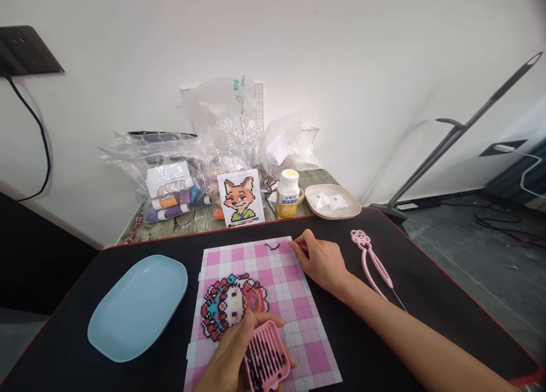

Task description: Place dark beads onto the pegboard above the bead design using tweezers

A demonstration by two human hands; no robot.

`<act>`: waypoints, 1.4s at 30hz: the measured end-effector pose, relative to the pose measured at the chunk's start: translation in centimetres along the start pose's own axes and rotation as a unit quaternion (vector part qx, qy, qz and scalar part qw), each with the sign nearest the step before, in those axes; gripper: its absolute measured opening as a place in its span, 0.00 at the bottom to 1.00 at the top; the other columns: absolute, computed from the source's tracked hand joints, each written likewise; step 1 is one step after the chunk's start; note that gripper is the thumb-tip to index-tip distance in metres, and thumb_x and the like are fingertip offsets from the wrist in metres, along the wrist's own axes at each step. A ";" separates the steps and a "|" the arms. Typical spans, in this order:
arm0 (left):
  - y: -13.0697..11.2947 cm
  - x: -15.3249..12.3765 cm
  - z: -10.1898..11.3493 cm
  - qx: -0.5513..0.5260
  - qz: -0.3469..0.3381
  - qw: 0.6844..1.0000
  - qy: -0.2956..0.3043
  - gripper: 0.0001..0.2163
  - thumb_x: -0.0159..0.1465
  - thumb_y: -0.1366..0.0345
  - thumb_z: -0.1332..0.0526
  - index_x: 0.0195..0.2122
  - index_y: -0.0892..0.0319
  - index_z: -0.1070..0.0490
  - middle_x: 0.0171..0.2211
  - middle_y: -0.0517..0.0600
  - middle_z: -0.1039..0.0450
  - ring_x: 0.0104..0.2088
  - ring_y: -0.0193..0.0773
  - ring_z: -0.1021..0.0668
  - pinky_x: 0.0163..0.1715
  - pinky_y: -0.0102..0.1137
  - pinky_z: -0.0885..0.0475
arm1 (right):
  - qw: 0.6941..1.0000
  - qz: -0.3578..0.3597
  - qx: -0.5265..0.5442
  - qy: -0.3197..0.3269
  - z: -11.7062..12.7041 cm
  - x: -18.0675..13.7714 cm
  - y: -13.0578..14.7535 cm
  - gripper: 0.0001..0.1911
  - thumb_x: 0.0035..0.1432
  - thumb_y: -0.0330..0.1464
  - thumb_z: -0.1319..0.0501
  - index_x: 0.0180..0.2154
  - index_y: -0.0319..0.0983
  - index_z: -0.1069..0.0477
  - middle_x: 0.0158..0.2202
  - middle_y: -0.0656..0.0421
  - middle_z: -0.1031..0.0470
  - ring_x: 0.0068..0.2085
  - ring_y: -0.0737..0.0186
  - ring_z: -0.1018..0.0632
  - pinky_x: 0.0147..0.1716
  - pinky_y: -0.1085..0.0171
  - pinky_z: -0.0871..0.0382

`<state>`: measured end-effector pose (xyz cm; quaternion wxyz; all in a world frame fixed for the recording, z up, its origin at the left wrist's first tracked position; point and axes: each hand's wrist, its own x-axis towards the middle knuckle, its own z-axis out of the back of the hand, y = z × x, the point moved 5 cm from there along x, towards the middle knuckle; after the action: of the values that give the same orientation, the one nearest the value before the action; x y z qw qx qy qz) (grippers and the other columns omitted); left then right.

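My left hand [232,352] is closed around a small pink ribbed bead tray [268,355] with black beads in its grooves, low over the pegboard's near side. My right hand [319,258] pinches slim pink tweezers [303,247], mostly covered by the fingers, at the far right of the board. Just left of their tip, a short curved row of black beads [273,247] lies on the pink-and-white checked pegboard [294,306]. A bead picture of a white cat-like figure in red and blue [232,301] occupies the board's left part, partly hidden by my left hand.
A light blue tray [139,306] lies left on the black mat [179,346]. To the right is a pink flower-handled tool [371,258] with a thin metal tip. Behind stand a fox pattern card [241,198], a white-and-yellow bottle [288,196], a cream dish [333,201] and plastic bags [170,181].
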<state>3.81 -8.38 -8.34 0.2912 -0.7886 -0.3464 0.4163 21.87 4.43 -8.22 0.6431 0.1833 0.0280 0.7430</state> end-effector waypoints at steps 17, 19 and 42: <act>0.3 0.1 0.5 0.013 -0.001 1.000 0.011 0.22 0.65 0.47 0.48 0.46 0.61 0.32 0.31 0.57 0.21 0.30 0.41 0.22 0.27 0.32 0.28 | 1.000 0.016 0.005 -0.003 0.0 0.0 0.5 0.10 0.65 0.39 0.48 0.36 0.39 0.36 0.29 0.59 0.20 0.28 0.59 0.20 0.21 0.65 0.53; 0.3 0.1 0.5 0.011 -0.001 1.000 0.010 0.21 0.65 0.47 0.48 0.46 0.61 0.32 0.31 0.57 0.21 0.29 0.41 0.22 0.26 0.32 0.28 | 1.000 0.013 0.003 -0.009 0.0 0.0 0.4 0.11 0.65 0.39 0.49 0.35 0.39 0.36 0.29 0.59 0.21 0.27 0.59 0.20 0.21 0.65 0.53; 0.3 0.1 0.8 0.042 0.009 0.999 0.007 0.24 0.66 0.45 0.51 0.47 0.61 0.31 0.32 0.57 0.22 0.31 0.42 0.21 0.28 0.31 0.29 | 1.000 0.020 -0.012 0.001 -0.1 -0.1 0.4 0.11 0.66 0.39 0.50 0.35 0.40 0.36 0.28 0.59 0.21 0.27 0.59 0.21 0.21 0.65 0.53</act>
<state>3.31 -8.37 -9.00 0.3226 -0.7819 -0.3196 0.4270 21.47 4.33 -8.22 0.6299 0.1753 0.0165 0.7564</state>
